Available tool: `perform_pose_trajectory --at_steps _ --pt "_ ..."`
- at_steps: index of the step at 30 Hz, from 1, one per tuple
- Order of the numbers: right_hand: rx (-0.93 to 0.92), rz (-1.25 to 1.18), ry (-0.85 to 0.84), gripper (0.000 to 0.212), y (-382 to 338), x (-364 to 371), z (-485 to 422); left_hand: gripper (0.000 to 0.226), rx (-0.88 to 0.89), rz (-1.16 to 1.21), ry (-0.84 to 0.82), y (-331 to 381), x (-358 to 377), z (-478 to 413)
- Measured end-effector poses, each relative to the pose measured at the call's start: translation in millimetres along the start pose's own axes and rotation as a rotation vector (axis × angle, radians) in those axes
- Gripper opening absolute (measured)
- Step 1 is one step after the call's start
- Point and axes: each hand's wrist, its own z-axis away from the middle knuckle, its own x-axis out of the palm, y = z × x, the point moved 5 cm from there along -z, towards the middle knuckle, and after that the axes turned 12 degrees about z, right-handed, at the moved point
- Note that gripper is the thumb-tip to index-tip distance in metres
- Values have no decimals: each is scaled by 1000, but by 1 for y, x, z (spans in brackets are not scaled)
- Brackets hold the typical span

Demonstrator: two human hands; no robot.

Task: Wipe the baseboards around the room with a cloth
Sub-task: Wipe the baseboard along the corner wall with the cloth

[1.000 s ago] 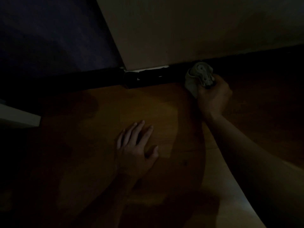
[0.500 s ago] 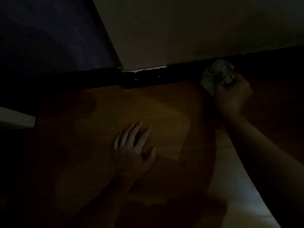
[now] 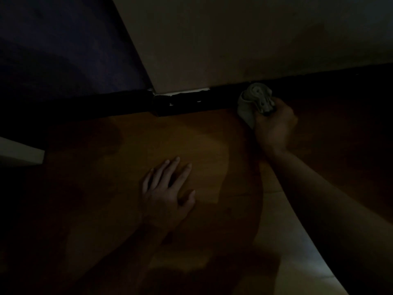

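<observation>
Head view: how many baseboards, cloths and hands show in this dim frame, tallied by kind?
Baseboards: 1, the dark baseboard.
Cloths: 1, the pale cloth at the baseboard.
Hands: 2, left hand flat on the floor, right hand gripping the cloth.
Total: 4.

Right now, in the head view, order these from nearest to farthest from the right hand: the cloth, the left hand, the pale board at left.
1. cloth: gripped in the right hand.
2. left hand: flat on the floor, lower left.
3. pale board: far left edge.
</observation>
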Motion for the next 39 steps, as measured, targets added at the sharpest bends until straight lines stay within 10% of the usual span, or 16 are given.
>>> perform_pose_trajectory --at_steps 12,21,39 --pt "-104 38 -289 24 -44 16 20 73 -175 -162 -531 12 -9 -24" --pt "61 166 -112 27 13 -18 -24 64 148 8 -505 41 23 -66" --pt "119 233 -243 27 55 -142 -10 68 137 1 -509 42 29 -79"
